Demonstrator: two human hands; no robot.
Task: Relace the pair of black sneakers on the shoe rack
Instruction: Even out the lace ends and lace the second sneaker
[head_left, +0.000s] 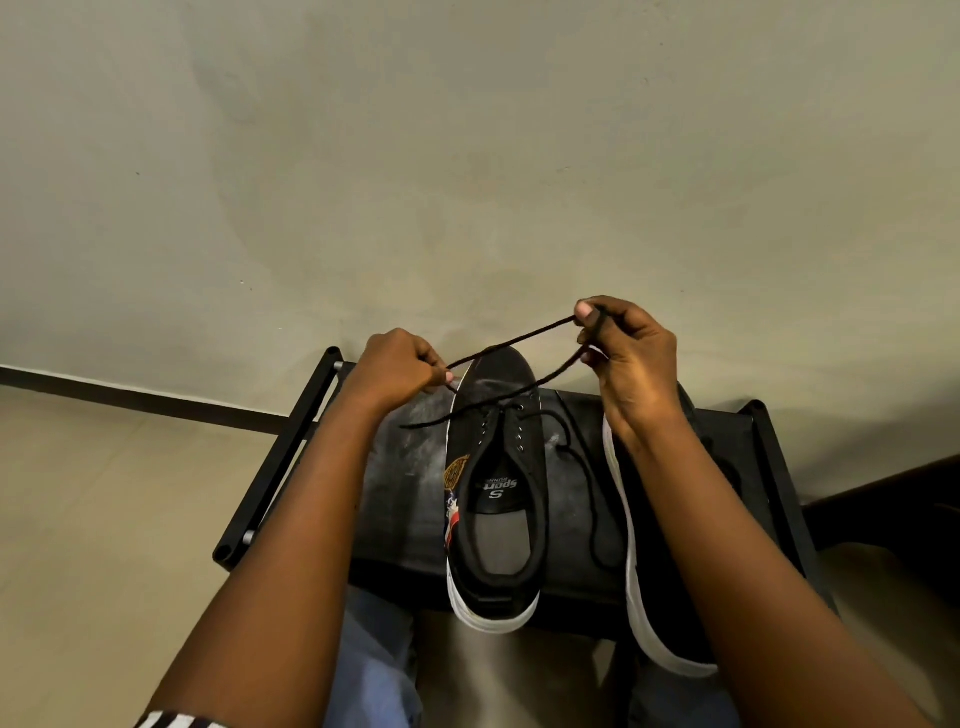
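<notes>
Forearms (291, 519) over near edge of rack (291, 452); left hand (400, 366), right hand (631, 358) pinched tight on lace (514, 340).

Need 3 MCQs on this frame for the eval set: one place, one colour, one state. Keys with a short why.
1. Where does the middle sneaker stand?
A) on the floor
B) on the black rack
C) on a chair

2. What colour is its sole?
A) white
B) red
C) black

3. The lace above it is:
A) lying loose
B) held by one hand only
C) pinched by both hands

Key: 1 B, it sits on the rack top. 2 A, a white rim runs round the heel. 3 C, the left hand and right hand each pinch it, stretched between them.
</notes>
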